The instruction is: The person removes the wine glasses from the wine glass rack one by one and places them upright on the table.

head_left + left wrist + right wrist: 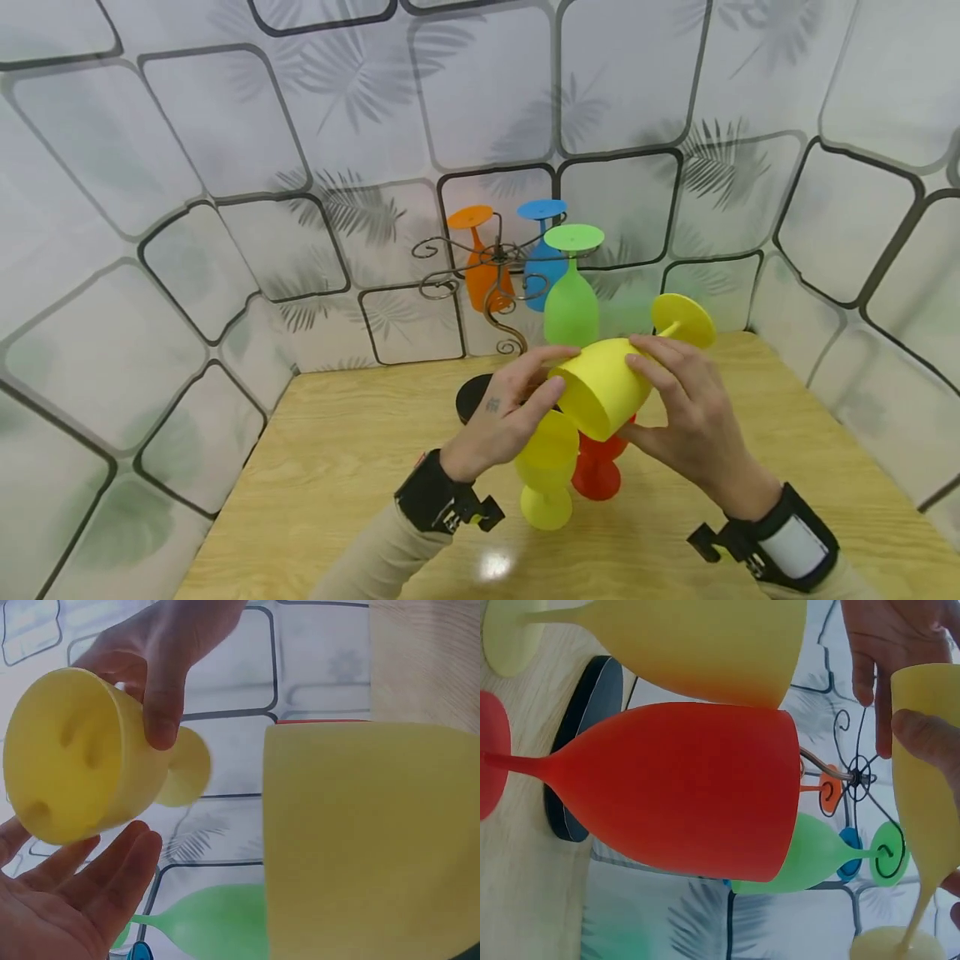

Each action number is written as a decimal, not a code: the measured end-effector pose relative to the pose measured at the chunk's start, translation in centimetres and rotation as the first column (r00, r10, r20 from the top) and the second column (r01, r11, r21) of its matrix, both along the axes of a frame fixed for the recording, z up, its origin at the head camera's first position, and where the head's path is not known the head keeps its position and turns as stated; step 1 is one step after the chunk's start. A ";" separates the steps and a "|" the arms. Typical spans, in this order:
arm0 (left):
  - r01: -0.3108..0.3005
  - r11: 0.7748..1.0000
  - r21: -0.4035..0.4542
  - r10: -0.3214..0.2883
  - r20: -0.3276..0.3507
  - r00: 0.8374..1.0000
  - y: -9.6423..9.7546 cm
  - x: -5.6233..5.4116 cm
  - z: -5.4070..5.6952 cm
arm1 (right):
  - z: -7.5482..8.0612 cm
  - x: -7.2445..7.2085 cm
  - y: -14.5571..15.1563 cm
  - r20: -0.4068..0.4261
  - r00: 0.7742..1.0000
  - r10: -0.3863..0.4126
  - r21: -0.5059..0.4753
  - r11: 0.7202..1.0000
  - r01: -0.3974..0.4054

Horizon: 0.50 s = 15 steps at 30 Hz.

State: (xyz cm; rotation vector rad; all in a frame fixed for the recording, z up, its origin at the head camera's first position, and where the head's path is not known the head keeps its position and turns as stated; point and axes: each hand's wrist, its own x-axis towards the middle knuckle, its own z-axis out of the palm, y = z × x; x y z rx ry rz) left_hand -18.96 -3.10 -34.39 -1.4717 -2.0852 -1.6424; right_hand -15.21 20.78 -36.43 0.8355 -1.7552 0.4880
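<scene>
A yellow goblet is tilted in the air, its mouth facing down to the left and its foot up at the right. My right hand grips its bowl, the thumb on one side and fingers across the other. Beside the rim, my left hand has its fingers extended; the left wrist view shows its fingers loosely spread next to the bowl. Below the hands, a second yellow goblet stands upright on the table, with a red goblet upright beside it and partly hidden in the head view.
Behind the hands stands a curled metal rack on a black base. Orange, blue and green goblets hang from it upside down. Patterned cloth walls border the wooden table.
</scene>
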 end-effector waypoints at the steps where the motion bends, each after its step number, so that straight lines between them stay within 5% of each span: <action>1: 0.004 1.000 -0.002 -0.004 -0.009 1.000 0.0 -0.1 0.0 | -0.2 0.0 0.2 0.024 1.000 0.003 -0.024 1.000 -0.003; 15: 0.089 0.992 -0.093 -0.097 -0.081 0.992 0.9 -1.9 2.3 | -1.8 -0.2 2.2 0.302 0.953 -0.002 -0.221 0.973 0.072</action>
